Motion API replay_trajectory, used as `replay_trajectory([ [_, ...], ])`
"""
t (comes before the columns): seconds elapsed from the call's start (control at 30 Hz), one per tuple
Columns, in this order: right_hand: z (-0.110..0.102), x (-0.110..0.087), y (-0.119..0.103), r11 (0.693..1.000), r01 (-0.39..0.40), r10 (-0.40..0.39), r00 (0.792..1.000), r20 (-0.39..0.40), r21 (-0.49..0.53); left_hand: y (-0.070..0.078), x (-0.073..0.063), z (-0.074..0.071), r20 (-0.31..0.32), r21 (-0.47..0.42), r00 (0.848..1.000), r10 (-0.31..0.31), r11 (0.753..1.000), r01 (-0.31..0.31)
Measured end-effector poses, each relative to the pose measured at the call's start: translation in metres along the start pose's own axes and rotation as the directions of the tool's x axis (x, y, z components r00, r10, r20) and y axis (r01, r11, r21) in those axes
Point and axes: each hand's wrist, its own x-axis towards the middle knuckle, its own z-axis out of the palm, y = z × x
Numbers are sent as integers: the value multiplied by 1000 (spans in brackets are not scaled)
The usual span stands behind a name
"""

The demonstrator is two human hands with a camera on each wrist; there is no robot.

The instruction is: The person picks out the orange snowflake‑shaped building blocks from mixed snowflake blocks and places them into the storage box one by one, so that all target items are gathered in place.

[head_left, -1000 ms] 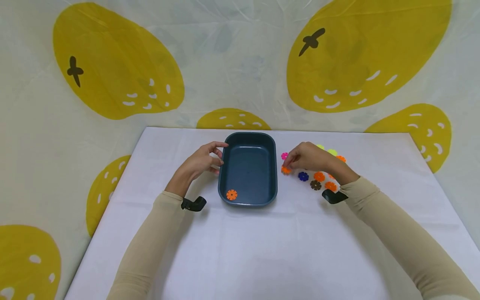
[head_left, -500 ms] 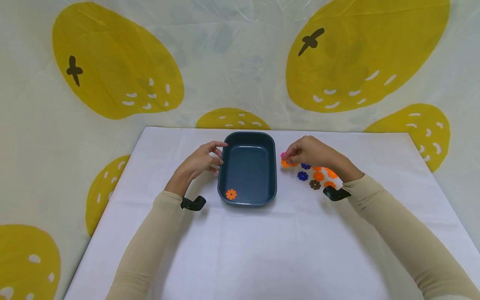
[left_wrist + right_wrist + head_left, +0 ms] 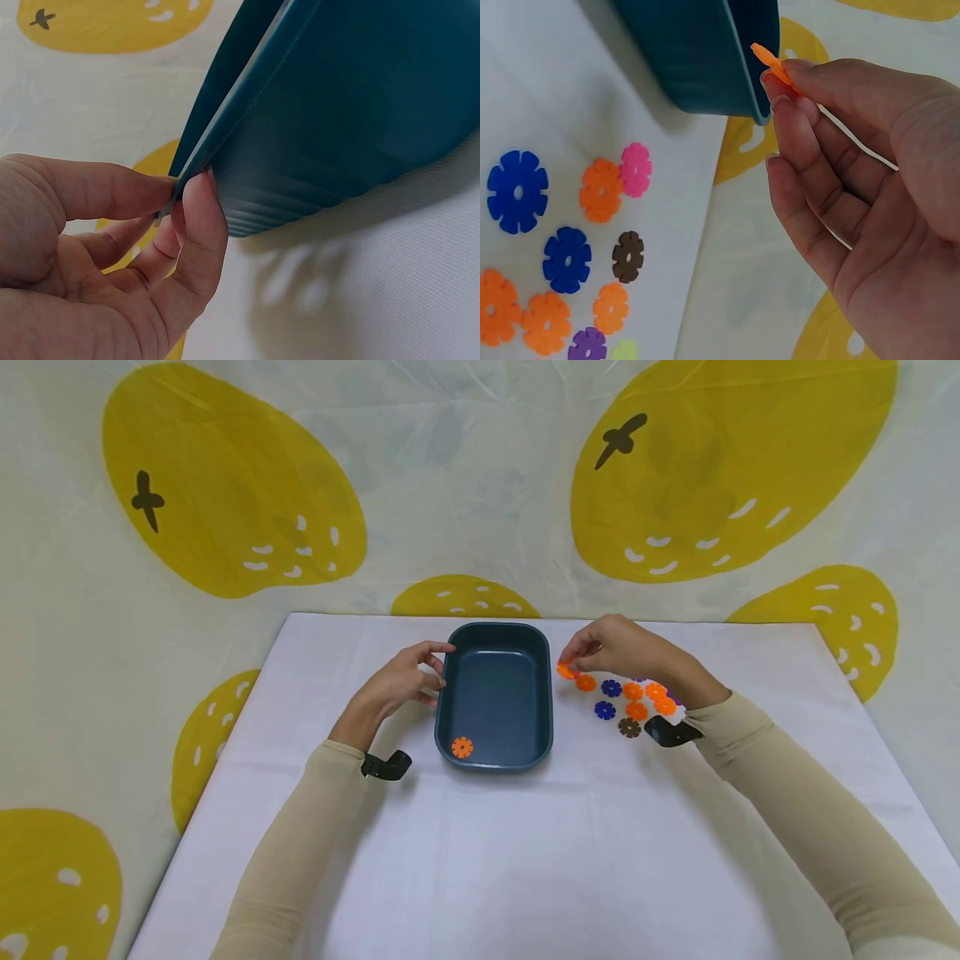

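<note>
A dark teal tray (image 3: 495,714) stands on the table, with one orange snowflake disc (image 3: 462,747) in its near left corner. My left hand (image 3: 405,678) pinches the tray's left rim; the left wrist view shows fingertips on both sides of that rim (image 3: 225,124). To the right of the tray, my right hand (image 3: 622,647) is raised above the table. Between its thumb and fingertips it pinches another orange snowflake disc (image 3: 771,66), seen nearly edge-on in the right wrist view. Part of this disc is hidden by the fingers.
Loose snowflake discs lie right of the tray: several orange ones (image 3: 636,711), blue ones (image 3: 605,710), a brown one (image 3: 629,727), a pink one (image 3: 636,170) and a purple one (image 3: 588,345). White cloth covers the table; a lemon-patterned sheet (image 3: 480,485) hangs behind.
My right hand has lifted from the discs and shifted toward the table's back, with the orange disc pinched in it. My left hand and the tray have stayed put.
</note>
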Motion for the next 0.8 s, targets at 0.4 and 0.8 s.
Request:
replay_trajectory([
  [0.4,-3,11,-21,1000,10,-9,998,65,-10,-1,-1,2,-14,-7,1000,11,1000,-11],
  [0.8,-3,24,-35,994,96,-89,990,108,-59,-2,0,1,-20,-5,1000,0,1000,-1],
])
